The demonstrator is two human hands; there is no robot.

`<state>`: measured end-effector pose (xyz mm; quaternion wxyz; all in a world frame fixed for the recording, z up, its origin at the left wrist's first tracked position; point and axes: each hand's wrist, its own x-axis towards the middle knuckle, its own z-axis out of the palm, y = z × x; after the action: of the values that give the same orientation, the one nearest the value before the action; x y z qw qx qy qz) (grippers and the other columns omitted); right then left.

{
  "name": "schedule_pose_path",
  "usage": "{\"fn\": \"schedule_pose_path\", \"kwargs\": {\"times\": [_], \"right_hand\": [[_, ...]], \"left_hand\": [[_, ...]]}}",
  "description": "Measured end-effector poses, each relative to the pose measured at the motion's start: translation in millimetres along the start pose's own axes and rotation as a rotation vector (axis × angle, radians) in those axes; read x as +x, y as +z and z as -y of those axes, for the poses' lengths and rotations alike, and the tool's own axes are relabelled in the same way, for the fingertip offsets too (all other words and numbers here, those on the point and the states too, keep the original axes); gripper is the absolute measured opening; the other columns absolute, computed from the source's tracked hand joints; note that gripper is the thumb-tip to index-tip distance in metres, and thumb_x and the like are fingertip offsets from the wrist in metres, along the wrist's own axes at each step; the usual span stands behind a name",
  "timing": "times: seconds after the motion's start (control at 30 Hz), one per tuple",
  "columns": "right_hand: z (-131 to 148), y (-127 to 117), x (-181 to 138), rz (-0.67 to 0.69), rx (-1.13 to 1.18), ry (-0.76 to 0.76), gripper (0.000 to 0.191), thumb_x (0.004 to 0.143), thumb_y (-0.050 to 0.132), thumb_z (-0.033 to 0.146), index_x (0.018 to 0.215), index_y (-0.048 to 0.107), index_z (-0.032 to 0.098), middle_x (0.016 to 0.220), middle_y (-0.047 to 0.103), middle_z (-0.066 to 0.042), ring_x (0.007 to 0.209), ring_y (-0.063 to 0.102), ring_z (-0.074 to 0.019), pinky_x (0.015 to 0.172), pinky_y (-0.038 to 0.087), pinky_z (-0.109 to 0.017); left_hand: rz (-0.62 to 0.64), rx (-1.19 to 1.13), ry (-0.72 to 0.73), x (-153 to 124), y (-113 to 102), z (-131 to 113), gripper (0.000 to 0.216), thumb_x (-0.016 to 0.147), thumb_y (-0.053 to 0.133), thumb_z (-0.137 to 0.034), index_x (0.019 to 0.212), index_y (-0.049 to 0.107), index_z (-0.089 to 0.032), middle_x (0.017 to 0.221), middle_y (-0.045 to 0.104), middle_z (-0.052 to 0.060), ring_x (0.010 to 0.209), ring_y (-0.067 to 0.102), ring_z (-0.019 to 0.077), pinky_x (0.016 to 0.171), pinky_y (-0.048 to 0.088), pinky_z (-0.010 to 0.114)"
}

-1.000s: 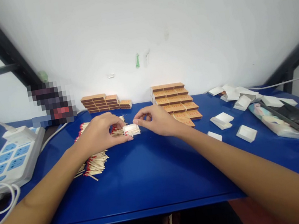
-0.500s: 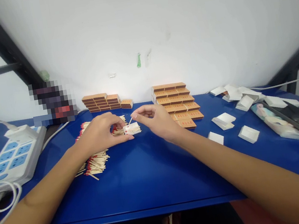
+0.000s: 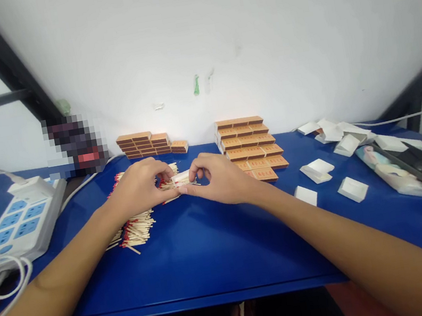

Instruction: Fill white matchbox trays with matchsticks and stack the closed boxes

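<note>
White tray (image 3: 175, 180) with matches (image 3: 184, 176): between the hands, by the right edge of the match pile (image 3: 138, 232) | left hand (image 3: 139, 185): thumb and fingers clamped on its left end | right hand (image 3: 220, 179): pinching its right end | judged light, thin card, crushable; matches may slide | best hold: long walls, gently, level
</note>
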<state>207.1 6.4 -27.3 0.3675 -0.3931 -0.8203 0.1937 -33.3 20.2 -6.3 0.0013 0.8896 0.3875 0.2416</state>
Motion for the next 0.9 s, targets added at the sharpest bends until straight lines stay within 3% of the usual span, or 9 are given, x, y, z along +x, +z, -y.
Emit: {"fn": "schedule_pose_path", "kwargs": {"times": [0.23, 0.63, 0.9], "right_hand": [[-0.8, -3.5, 3.6, 0.03, -0.059, -0.027, 0.012, 0.09, 0.074, 0.025, 0.079, 0.073, 0.019, 0.082, 0.065, -0.001, 0.074, 0.056, -0.014, 0.07, 0.04, -0.03], [-6.7, -5.4, 4.1, 0.047, -0.053, -0.076, 0.007, 0.094, 0.073, 0.024, 0.09, 0.077, 0.019, 0.088, 0.063, -0.002, 0.078, 0.055, -0.0142, 0.075, 0.041, -0.03], [-11.8, -6.5, 3.7, 0.209, -0.098, -0.001, 0.01, 0.099, 0.066, 0.021, 0.091, 0.07, 0.018, 0.096, 0.063, -0.004, 0.083, 0.057, -0.016, 0.075, 0.042, -0.031]], "left_hand": [[0.011, 0.014, 0.014, 0.2, -0.6, 0.1, 0.042, 0.084, 0.079, -0.061, 0.083, 0.071, -0.02, 0.082, 0.074, 0.003, 0.075, 0.065, 0.0196, 0.069, 0.044, 0.032], [0.01, -0.009, 0.043, -0.3, 0.2, 1.3, 0.041, 0.084, 0.081, -0.059, 0.086, 0.071, -0.02, 0.084, 0.073, 0.003, 0.077, 0.065, 0.0198, 0.071, 0.045, 0.032], [0.025, -0.003, 0.074, -1.4, 1.5, 1.7, 0.04, 0.086, 0.08, -0.059, 0.089, 0.072, -0.02, 0.084, 0.073, 0.002, 0.079, 0.065, 0.0203, 0.071, 0.043, 0.032]]}}
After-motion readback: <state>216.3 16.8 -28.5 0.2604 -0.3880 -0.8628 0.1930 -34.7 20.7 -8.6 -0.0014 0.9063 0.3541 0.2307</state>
